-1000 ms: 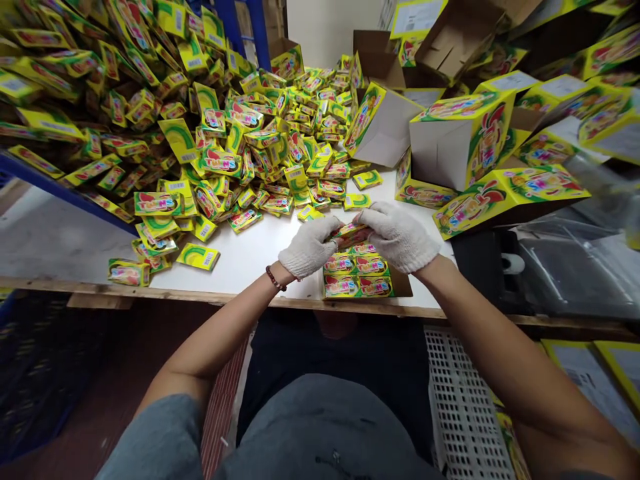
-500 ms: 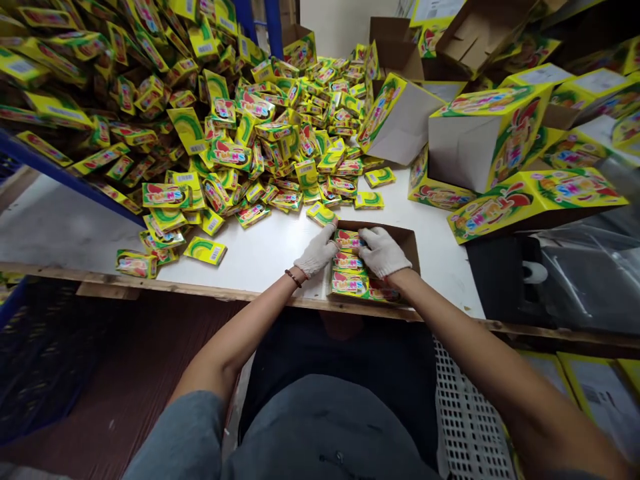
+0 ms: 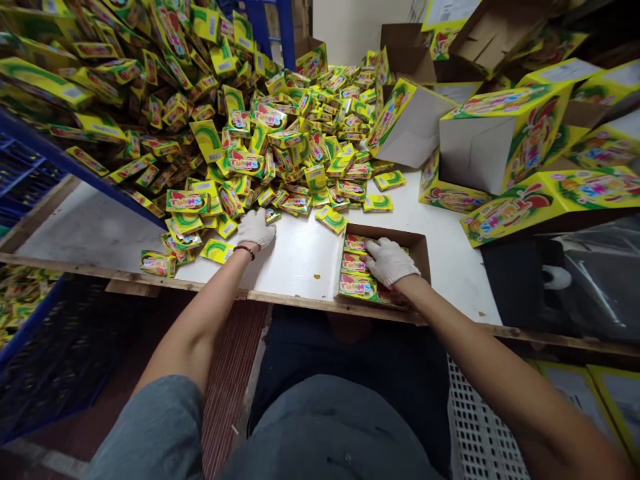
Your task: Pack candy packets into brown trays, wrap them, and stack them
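Note:
My left hand (image 3: 257,229), in a white knit glove, reaches to the front edge of a heap of small yellow-green packets (image 3: 244,161) printed "TWINS". Its fingers are stretched forward, touching or just over a packet (image 3: 273,215) partly hidden by them. My right hand (image 3: 393,261), gloved alike, is inside an open cardboard box (image 3: 420,253) near the table's front edge. Its fingers lie over packets set in rows (image 3: 356,285) along the box's left and near sides; what lies beneath the palm is hidden.
Blue crates (image 3: 80,170) frame the heap at left. Larger printed cartons (image 3: 477,147) are stacked at right, with a roll of tape (image 3: 553,277) and clear plastic (image 3: 595,280) nearby. Loose packets (image 3: 331,219) lie behind the open box. A wooden strip (image 3: 295,298) edges the white table.
My left hand has left the open box and moved left to the heap's edge. My right hand stays in the box, slightly lower over the packets. The view has shifted a little.

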`<state>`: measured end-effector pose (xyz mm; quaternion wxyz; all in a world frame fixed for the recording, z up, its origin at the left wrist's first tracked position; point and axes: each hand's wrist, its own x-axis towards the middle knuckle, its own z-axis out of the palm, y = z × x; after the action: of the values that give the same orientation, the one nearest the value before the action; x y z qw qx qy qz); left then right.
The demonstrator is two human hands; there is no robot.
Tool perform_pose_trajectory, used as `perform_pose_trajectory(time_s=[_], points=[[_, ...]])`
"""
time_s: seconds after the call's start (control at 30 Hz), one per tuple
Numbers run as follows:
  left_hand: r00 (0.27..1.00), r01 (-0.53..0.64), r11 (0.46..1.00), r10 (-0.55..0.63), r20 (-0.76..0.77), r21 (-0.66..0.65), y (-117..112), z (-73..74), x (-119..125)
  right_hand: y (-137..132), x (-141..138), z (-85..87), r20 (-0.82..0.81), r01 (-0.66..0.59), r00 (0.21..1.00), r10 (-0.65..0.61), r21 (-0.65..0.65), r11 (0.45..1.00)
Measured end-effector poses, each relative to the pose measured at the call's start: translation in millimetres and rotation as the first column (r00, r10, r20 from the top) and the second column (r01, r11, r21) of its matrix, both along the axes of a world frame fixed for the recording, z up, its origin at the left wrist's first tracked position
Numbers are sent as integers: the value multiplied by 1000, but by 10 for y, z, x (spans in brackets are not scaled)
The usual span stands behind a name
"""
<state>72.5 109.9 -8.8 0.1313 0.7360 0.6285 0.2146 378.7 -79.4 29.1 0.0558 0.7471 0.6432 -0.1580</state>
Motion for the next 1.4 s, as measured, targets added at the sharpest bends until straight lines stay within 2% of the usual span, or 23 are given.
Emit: perform_pose_trajectory(time_s=[0.07,0.13,0.2,0.27,0.3,0.37,0.4,0.47,0.53,0.63,0.7,0.8,0.9,0.97,1.03,1.13,1.2,1.3,1.4], points=[[999,38,999,-38,23,2,-30,-60,-80,32,153,28,-116,-12,993,12,5,1000],[996,78,997,-77,37,-18,-160,-76,-47,30,320,119,-229,-18,973,31,60,998],[985,153,988,-152,83,-3,-373,-10,82,-14,426,290,-283,-5,957,55,176,984],[949,277,956,-288,126,94,-646,147,297,-79,420,528,-279,-14,954,112,331,944],[919,352,920,-375,123,170,-792,253,432,-110,376,657,-257,-48,952,163,402,915],[821,534,806,-566,70,256,-1071,481,735,-150,246,898,-184,-164,943,279,474,865],[756,621,738,-653,45,264,-1191,585,887,-158,183,994,-142,-219,938,315,461,860],[635,742,619,-772,27,256,-1373,736,1151,-152,118,1107,-80,-247,954,289,340,908],[562,801,556,-826,38,222,-1461,788,1332,-131,170,1101,-67,-170,980,185,180,969],[556,821,557,-830,42,128,-1435,703,1476,-110,374,913,-117,-128,985,127,-3,992],[571,818,572,-820,40,58,-1369,585,1549,-103,460,740,-106,-186,979,176,-97,978],[595,802,596,-798,99,-15,-1310,426,1676,-68,415,543,0,-264,962,273,-261,929],[608,793,601,-791,72,-98,-1324,412,1733,-6,303,485,13,-268,955,297,-396,878],[586,803,585,-810,-29,-112,-1322,482,1635,21,286,496,-26,-274,956,294,-445,853],[605,789,613,-788,-114,-50,-1260,554,1380,18,323,511,-47,-288,952,302,-473,833],[753,645,763,-627,-201,35,-1043,586,751,-32,392,518,-71,-301,950,305,-476,826],[810,511,859,-493,-317,-30,-894,578,271,-74,400,512,-92,-313,947,307,-465,828],[757,303,927,-374,-535,-219,-805,579,-318,-123,346,471,-56,-286,954,296,-478,830],[708,200,940,-334,-622,-276,-835,552,-584,-146,252,369,8,-247,958,287,-486,838]])
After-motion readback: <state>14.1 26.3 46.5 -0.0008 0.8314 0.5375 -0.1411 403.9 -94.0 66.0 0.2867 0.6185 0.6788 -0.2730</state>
